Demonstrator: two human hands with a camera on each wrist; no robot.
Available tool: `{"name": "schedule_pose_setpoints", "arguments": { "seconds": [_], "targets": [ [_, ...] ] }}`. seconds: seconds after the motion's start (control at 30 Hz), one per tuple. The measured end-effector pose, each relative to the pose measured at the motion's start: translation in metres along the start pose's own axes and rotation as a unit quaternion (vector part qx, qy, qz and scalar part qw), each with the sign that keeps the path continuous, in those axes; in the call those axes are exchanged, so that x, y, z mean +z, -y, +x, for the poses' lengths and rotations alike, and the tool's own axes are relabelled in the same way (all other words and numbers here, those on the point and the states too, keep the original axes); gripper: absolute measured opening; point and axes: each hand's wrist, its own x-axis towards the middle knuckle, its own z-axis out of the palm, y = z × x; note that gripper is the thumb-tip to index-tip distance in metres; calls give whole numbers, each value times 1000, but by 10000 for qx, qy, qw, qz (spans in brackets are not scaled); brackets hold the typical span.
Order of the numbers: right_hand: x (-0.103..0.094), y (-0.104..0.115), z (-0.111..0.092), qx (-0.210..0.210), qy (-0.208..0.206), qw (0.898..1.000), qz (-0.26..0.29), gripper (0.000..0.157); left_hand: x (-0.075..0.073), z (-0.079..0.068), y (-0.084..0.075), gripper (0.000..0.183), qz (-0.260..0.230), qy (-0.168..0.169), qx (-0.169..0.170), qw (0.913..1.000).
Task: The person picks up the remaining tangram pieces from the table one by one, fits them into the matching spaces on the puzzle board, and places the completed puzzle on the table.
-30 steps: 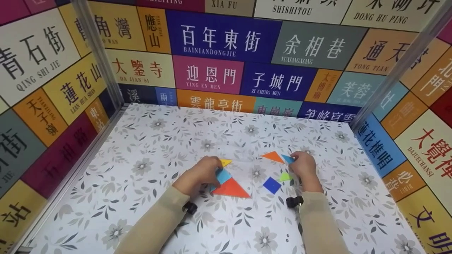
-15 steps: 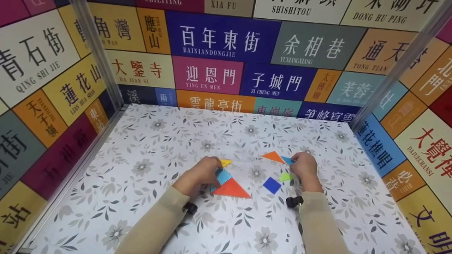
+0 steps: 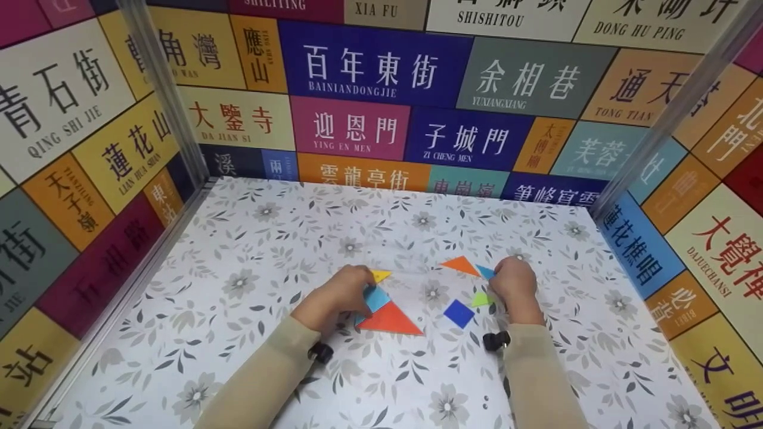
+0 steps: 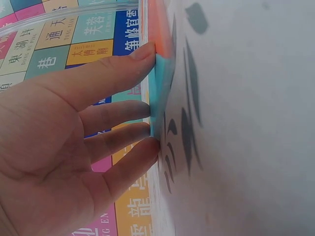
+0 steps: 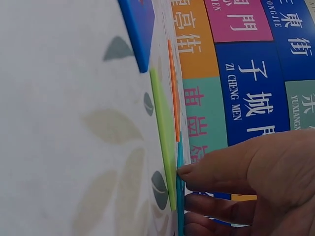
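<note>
Nearer: touching cyan piece point(image 3: 378, 300) (on bench point(image 3: 381, 393), edge-to-edge with red triangle point(image 3: 391, 320)) with left hand point(image 3: 344, 291), fingers extended. Farther: touching blue triangle point(image 3: 484, 271), just beside orange triangle point(image 3: 461, 266), with right hand point(image 3: 517, 282); can't tell if pinched. Probably arranging pieces; next likely calls for light slide.

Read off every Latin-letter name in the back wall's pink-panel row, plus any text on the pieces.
"DA JIAN SI": cream panel
"YING EN MEN": pink panel
"ZI CHENG MEN": dark blue panel
Narrow orange panel, teal panel: letters too blurred.
Coloured pieces: nothing readable.
</note>
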Motion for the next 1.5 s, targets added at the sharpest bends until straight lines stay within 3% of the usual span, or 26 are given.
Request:
{"name": "schedule_pose_setpoints", "arguments": {
  "seconds": [0.27,0.63,0.73,0.83,1.07,1.3,1.5],
  "targets": [
    [-6,2,3,215,281,9991,-235,29,-2,3,-2,59,-94,187,-328,9992],
    [-9,5,4,260,635,9953,-685,35,-5,3,-3,57,-78,214,-338,9992],
    [-8,3,4,86,562,9948,-848,33,-4,3,0,56,15,97,-38,9999],
    [-8,2,3,-91,446,9947,-924,33,-5,3,0,56,90,77,26,9999],
    [-8,5,3,-75,386,9964,-751,33,-7,4,-4,55,69,231,-346,9991],
    [-5,9,0,-136,178,9977,-641,24,-4,3,-1,55,59,252,-353,9990],
    [-5,12,-2,-321,-48,9967,-743,30,-4,3,-1,56,62,256,-382,9989]
  ]
}}
